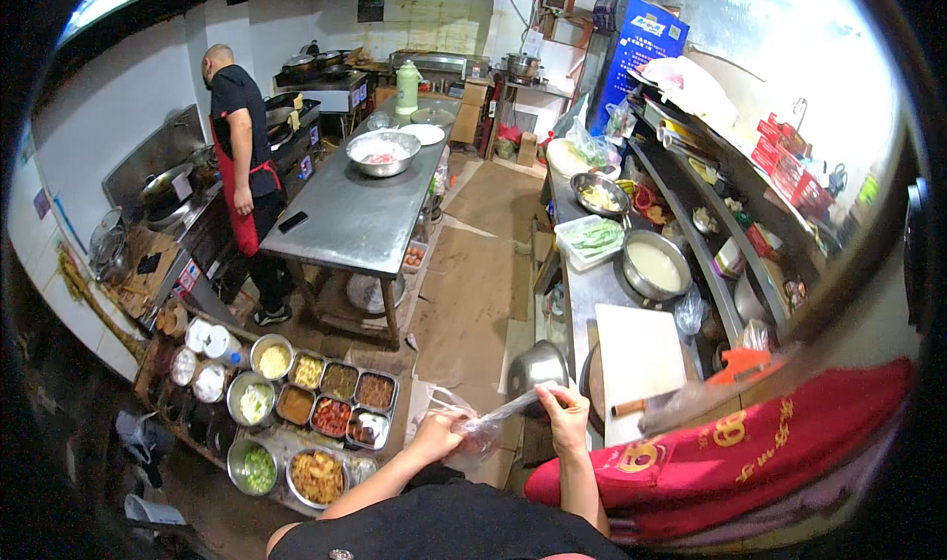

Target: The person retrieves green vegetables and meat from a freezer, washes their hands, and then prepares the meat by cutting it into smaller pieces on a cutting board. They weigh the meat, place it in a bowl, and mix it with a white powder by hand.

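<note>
My left hand (436, 436) grips the gathered part of a clear plastic bag (477, 441), whose lower part hangs below the fingers. Whatever is inside the bag cannot be made out. A stretched, twisted end of the bag runs to the right, and my right hand (565, 415) pinches it between thumb and fingers. Just beyond the right hand is a steel bowl (538, 367), tilted beside the right counter. A white cutting board (639, 353) lies on that counter. A cleaver's wooden handle (629, 407) rests at the board's near end.
Metal containers of chopped ingredients (317, 478) stand on the left shelf. A steel table (348, 219) carries a large bowl (382, 154) and a phone (293, 222). A co-worker (240, 138) stands at the stoves. A pan of pale liquid (655, 265) sits on the right counter; cardboard (466, 301) covers the floor.
</note>
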{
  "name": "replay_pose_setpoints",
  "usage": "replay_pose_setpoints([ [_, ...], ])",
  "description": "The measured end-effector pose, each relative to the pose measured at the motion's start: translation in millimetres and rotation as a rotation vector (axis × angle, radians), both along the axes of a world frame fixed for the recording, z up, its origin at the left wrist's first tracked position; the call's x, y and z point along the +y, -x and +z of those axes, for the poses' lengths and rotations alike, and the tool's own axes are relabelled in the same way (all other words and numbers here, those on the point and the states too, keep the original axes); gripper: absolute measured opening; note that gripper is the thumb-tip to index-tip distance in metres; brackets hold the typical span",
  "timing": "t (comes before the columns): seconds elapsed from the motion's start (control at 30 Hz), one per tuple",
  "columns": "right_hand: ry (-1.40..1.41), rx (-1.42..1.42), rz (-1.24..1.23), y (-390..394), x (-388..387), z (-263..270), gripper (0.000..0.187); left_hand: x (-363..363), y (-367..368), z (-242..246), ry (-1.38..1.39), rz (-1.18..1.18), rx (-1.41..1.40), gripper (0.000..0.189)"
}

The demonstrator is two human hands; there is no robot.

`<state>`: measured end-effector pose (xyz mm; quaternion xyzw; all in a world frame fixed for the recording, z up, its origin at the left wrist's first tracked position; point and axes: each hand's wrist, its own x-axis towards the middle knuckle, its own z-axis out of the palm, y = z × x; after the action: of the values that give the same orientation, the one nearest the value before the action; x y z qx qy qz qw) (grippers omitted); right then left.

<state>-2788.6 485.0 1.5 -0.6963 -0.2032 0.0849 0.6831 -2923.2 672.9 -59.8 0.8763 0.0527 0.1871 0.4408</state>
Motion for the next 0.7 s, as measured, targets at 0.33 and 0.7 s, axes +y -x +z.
replay_pose_setpoints([
  [0.33,0.516,-0.738,0.357,-171.6,106.9,-17.7,0.036,91.4,-197.7,40.7,0.115,-0.165,-0.075,0.024],
  [0.7,0.224,-0.444,-0.001,-402.9,184.6,-40.0,0.016,203.3,-406.7,38.7,0.645,-0.051,0.041,0.03],
])
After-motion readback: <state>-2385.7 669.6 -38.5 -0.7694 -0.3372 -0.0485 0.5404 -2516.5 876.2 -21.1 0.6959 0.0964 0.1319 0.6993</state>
